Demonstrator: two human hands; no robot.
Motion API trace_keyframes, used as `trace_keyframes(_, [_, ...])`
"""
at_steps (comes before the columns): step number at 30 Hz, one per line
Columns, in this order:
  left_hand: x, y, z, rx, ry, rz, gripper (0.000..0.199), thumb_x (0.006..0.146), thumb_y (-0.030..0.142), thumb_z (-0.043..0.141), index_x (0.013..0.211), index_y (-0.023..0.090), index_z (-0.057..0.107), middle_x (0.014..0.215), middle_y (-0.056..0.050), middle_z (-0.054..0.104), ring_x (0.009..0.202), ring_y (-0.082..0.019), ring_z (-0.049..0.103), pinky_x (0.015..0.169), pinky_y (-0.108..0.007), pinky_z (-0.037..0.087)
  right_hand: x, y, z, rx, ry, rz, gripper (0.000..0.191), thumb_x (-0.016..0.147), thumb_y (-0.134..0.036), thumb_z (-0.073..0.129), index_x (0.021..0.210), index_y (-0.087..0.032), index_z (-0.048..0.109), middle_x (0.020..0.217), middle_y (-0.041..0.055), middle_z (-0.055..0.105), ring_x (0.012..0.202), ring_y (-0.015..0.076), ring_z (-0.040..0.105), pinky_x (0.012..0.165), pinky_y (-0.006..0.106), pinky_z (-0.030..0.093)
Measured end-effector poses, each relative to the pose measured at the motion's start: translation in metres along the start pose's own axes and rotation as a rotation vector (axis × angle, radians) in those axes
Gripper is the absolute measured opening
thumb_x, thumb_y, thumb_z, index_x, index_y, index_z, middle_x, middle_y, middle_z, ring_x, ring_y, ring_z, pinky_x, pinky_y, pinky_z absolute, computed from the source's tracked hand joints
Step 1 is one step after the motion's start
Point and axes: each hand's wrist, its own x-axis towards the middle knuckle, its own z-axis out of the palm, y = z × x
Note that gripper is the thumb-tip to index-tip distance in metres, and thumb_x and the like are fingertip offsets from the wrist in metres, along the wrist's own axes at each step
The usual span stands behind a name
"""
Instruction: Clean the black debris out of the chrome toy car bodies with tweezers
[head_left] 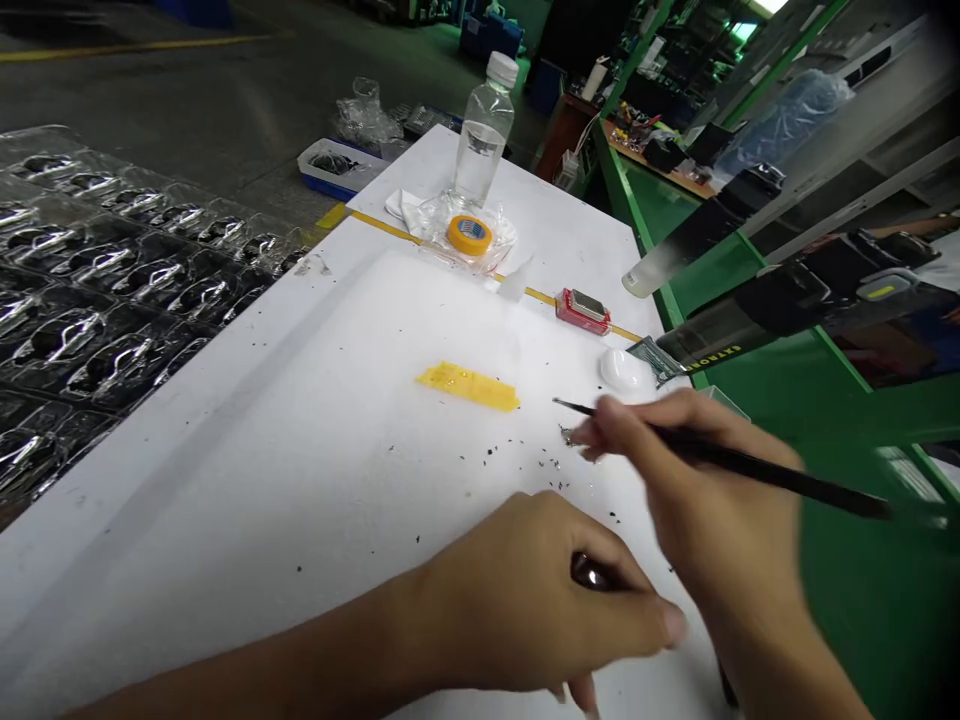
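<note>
The left hand (pixel 540 590) curls loosely around a small glossy dark piece (pixel 590 571), while the right hand (pixel 697 470) pinches a thin black stick (pixel 757 470), its fine tip just above black specks (pixel 517 455) on the white surface (pixel 300 450). Farther off lie a flat yellow strip (pixel 469 386), a smooth white lump (pixel 622 370), a roll of yellow tape (pixel 470 235) and a clear water bottle (pixel 484 130). A clear plastic tray (pixel 112 290) of shiny dark shapes sits to the left.

From here the tabletop (pixel 247 500) looks like smooth, matt white board, the water bottle (pixel 484 130) is clear, glossy plastic, the formed tray (pixel 112 290) is shiny clear plastic, and the slim black tool (pixel 757 470) has a smooth sheen.
</note>
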Motion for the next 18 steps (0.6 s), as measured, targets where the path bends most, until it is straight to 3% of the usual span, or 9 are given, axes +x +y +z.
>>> trace_keyframes(4, [0.001, -0.005, -0.004, -0.061, -0.118, -0.016, 0.027, 0.072, 0.041, 0.08, 0.087, 0.019, 0.078, 0.066, 0.003, 0.064, 0.053, -0.008, 0.049, 0.045, -0.017, 0.036, 0.018, 0.01, 0.042, 0.002, -0.151, 0.063, 0.028, 0.082, -0.042, 0.084, 0.071, -0.02, 0.071, 0.071, 0.0044, 0.077, 0.067, 0.0176, 0.075, 0.06, 0.025, 0.058])
trace_keyframes(6, [0.002, -0.007, -0.006, -0.039, -0.123, 0.04, 0.029, 0.075, 0.043, 0.079, 0.092, 0.02, 0.08, 0.07, 0.002, 0.067, 0.056, -0.009, 0.052, 0.047, -0.019, 0.035, 0.022, 0.014, 0.053, -0.006, -0.177, 0.062, 0.029, 0.083, -0.043, 0.083, 0.071, -0.019, 0.071, 0.072, 0.0046, 0.077, 0.068, 0.0169, 0.074, 0.06, 0.024, 0.056])
trace_keyframes(10, [-0.001, -0.011, -0.006, 0.016, -0.103, 0.075, 0.032, 0.085, 0.048, 0.069, 0.1, 0.024, 0.083, 0.074, 0.001, 0.071, 0.062, -0.013, 0.059, 0.051, -0.022, 0.038, 0.028, 0.014, 0.066, -0.009, -0.207, 0.043, 0.029, 0.082, -0.044, 0.083, 0.073, -0.019, 0.072, 0.075, 0.005, 0.078, 0.07, 0.0167, 0.073, 0.059, 0.024, 0.055])
trace_keyframes(15, [-0.007, -0.009, -0.004, 0.011, -0.019, 0.151, 0.03, 0.087, 0.046, 0.067, 0.099, 0.023, 0.083, 0.078, 0.0, 0.074, 0.067, -0.014, 0.065, 0.061, -0.023, 0.042, 0.032, 0.013, 0.073, -0.028, -0.183, 0.04, 0.029, 0.083, -0.043, 0.082, 0.073, -0.018, 0.071, 0.073, 0.005, 0.077, 0.069, 0.0171, 0.074, 0.06, 0.024, 0.056])
trace_keyframes(18, [-0.007, -0.006, -0.004, -0.006, -0.01, 0.159, 0.026, 0.087, 0.041, 0.066, 0.094, 0.022, 0.083, 0.074, 0.001, 0.073, 0.065, -0.013, 0.065, 0.058, -0.023, 0.041, 0.031, 0.014, 0.073, -0.048, -0.175, 0.036, 0.029, 0.083, -0.043, 0.083, 0.073, -0.018, 0.071, 0.073, 0.0054, 0.077, 0.068, 0.018, 0.074, 0.059, 0.025, 0.056])
